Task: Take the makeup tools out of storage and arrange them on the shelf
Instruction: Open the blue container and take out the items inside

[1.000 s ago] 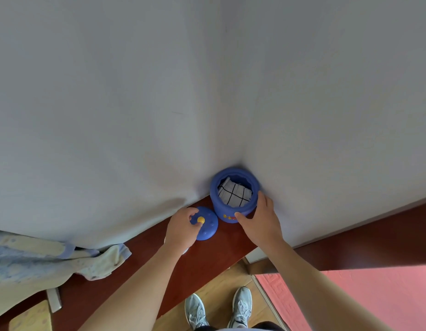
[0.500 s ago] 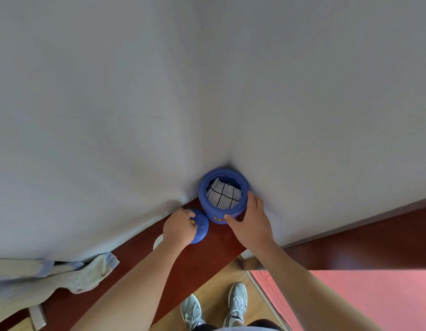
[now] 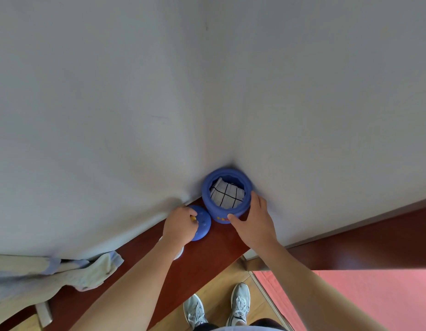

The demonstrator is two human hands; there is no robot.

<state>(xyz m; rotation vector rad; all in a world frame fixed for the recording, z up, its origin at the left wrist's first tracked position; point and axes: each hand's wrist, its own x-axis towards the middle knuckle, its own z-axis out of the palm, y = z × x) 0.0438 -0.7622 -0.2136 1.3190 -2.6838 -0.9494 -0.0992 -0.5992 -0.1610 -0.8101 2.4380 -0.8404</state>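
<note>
Home rm corner: white walls (image 3: 111,91), dark-red wood shelf (image 3: 207,256), wood floor (image 3: 221,283), crumpled cloth (image 3: 83,273).

Bare forearms (image 3: 126,283), lt grey lace-up sneakers (image 3: 240,304), dark bottoms (image 3: 204,327), pale top (image 3: 233,329)

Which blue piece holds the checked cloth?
The round blue jar gripped by the right hand; the blue domed lid lies beside it, held by the left hand.

Lid (image 3: 202,223) left of jar (image 3: 227,212)
</note>
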